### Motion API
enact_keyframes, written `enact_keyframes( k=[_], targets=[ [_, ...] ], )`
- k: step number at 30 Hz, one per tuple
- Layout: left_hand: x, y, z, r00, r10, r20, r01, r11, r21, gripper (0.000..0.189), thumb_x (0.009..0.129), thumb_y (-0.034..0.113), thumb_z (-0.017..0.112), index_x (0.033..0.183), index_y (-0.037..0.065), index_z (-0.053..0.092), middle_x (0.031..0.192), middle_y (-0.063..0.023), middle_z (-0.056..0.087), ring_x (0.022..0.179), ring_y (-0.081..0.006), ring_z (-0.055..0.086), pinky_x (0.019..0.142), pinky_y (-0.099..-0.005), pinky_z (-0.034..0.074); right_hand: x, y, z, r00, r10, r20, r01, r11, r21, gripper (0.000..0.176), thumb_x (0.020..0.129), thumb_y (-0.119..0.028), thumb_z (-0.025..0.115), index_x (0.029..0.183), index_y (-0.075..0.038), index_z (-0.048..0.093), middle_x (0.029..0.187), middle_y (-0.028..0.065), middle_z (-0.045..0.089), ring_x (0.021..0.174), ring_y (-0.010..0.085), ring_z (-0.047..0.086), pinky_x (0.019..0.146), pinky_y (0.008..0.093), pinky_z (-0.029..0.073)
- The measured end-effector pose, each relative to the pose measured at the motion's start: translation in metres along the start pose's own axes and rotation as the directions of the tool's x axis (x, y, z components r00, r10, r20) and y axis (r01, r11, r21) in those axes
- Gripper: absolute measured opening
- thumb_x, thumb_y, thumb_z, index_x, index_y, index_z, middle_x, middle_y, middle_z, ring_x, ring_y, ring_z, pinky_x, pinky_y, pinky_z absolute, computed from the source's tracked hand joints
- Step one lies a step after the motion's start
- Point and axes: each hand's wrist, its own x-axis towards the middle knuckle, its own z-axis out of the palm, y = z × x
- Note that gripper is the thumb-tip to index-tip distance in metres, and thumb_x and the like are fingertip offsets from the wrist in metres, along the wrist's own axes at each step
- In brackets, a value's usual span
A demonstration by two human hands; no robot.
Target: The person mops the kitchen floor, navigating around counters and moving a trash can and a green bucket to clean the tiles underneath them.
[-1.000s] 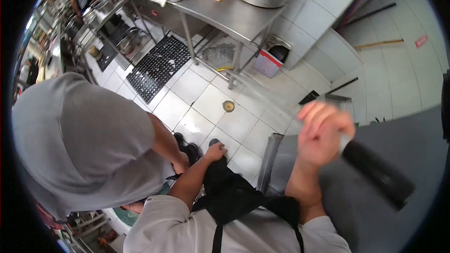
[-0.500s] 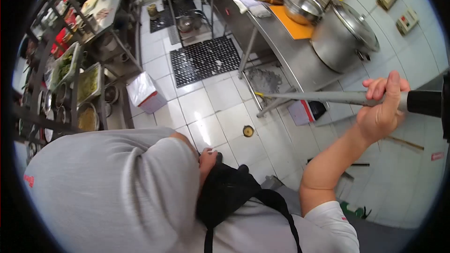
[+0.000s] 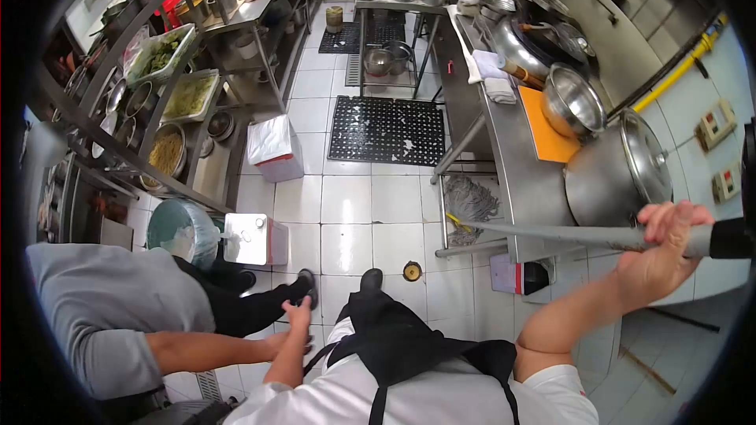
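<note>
My right hand [image 3: 665, 248] is closed around the grey handle of a mop [image 3: 551, 231], close to the black end of the pole. The handle runs left, below the edge of a steel table, toward grey mop strands [image 3: 471, 205] on the floor under it. My left hand [image 3: 297, 318] is at lower left with its fingers apart and nothing in them. Beside it is the forearm of a co-worker [image 3: 213, 352] in a grey shirt; that person's hand is partly hidden behind my left forearm.
The steel table [image 3: 516, 189] at right bears a large lidded pot [image 3: 610, 173], a steel bowl [image 3: 573, 102] and an orange board [image 3: 543, 122]. A white tin [image 3: 248, 238] and lined bin [image 3: 181, 228] stand at left. A black mat [image 3: 386, 130] and a drain [image 3: 412, 271] are ahead.
The co-worker, earlier close in front of me, is now at the left. My view has turned, and my left hand now shows clearly. My right hand stays on the mop handle.
</note>
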Motion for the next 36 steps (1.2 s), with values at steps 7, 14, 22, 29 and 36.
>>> enact_keyframes(
  k=[7,14,22,29,36],
  targets=[
    [0.000,-0.027,0.006,0.948,0.002,0.317,-0.139,0.901,0.411,0.066,0.080,0.045,0.070,0.126,0.000,0.055,0.117,-0.0268,0.063,0.110,-0.0390,0.061,0.097,-0.0424,0.047,0.036,0.038,0.011,0.970,-0.041,0.238,0.025,0.997,0.069,0.022,0.094,-0.008,0.060,0.081,-0.007,0.043,0.065,0.0021,0.039,0.050,0.0099,0.034,0.055,0.0282,0.036],
    [-0.054,0.017,0.061,0.879,0.075,0.470,-0.181,0.966,0.185,0.055,0.086,0.044,0.066,0.121,0.003,0.060,0.112,-0.0217,0.068,0.108,-0.0332,0.064,0.094,-0.0394,0.049,0.056,0.067,0.071,0.972,-0.014,0.233,-0.001,0.998,0.061,0.025,0.091,-0.015,0.070,0.099,-0.001,0.050,0.071,0.0027,0.048,0.052,0.0094,0.043,0.045,0.0223,0.040],
    [-0.011,-0.010,0.032,0.925,-0.086,0.369,-0.032,0.953,0.301,0.051,0.086,0.045,0.063,0.115,0.003,0.065,0.119,-0.0220,0.065,0.114,-0.0352,0.060,0.099,-0.0416,0.046,0.081,0.115,0.037,0.940,-0.074,0.333,0.076,0.997,0.007,0.014,0.096,-0.011,0.059,0.087,-0.005,0.051,0.065,0.0026,0.044,0.055,0.0108,0.041,0.052,0.0275,0.038],
    [0.058,-0.017,-0.032,0.957,-0.137,0.254,0.074,0.967,0.242,0.047,0.083,0.043,0.067,0.107,0.002,0.069,0.115,-0.0217,0.067,0.111,-0.0338,0.062,0.096,-0.0410,0.048,0.049,0.115,0.054,0.950,-0.106,0.292,0.084,0.992,0.089,0.006,0.095,-0.004,0.054,0.089,-0.004,0.055,0.068,0.0036,0.036,0.068,0.0164,0.039,0.069,0.0317,0.037],
    [0.119,0.001,-0.030,0.959,-0.136,0.248,0.083,0.974,0.213,0.045,0.081,0.041,0.067,0.104,0.002,0.069,0.110,-0.0199,0.069,0.106,-0.0339,0.064,0.094,-0.0398,0.049,-0.006,0.053,0.116,0.942,-0.066,0.329,0.068,0.998,0.008,0.006,0.099,-0.009,0.054,0.096,-0.006,0.049,0.066,0.0012,0.036,0.062,0.0111,0.035,0.066,0.0306,0.033]
  ],
)
